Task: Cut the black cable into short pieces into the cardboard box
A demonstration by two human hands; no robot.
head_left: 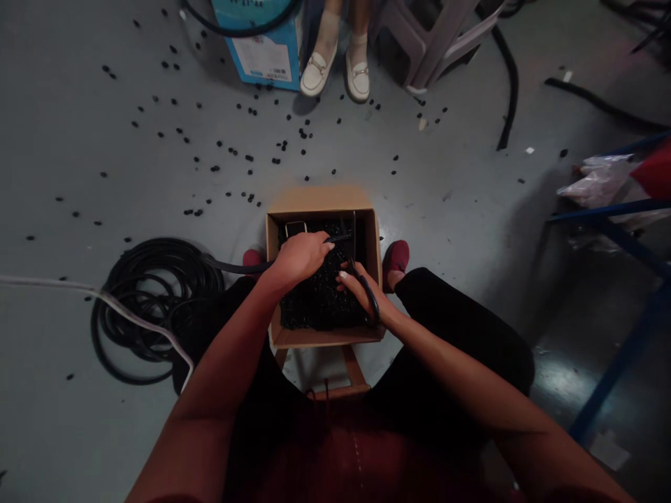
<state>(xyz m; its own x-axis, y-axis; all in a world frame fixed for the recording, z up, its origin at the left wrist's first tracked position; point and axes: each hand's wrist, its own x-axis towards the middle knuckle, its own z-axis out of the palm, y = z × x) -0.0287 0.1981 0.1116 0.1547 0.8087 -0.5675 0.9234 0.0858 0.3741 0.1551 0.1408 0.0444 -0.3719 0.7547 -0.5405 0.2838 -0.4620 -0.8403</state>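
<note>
My left hand [304,255] is closed around a black hose [235,267], whose free end sticks out past the fingertips over an open cardboard box [328,340]. Large scissors [373,304] with black handles are in my right hand [363,283]; their blades point away from me, close to the hose end. Whether the blades touch the hose is hard to make out. Small black pieces [314,307] fill much of the box beneath both hands. A dark rectangular object with a light edge, perhaps a phone [296,228], lies at the box's far left corner.
To the left, a coil of black hose [157,307] lies on the floor, crossed by a pale cord [131,314]. Black bits are scattered ahead. Another person's white shoes [317,73] stand between a blue box [262,59] and a grey stool [414,49]. A blue metal frame [623,237] is at right.
</note>
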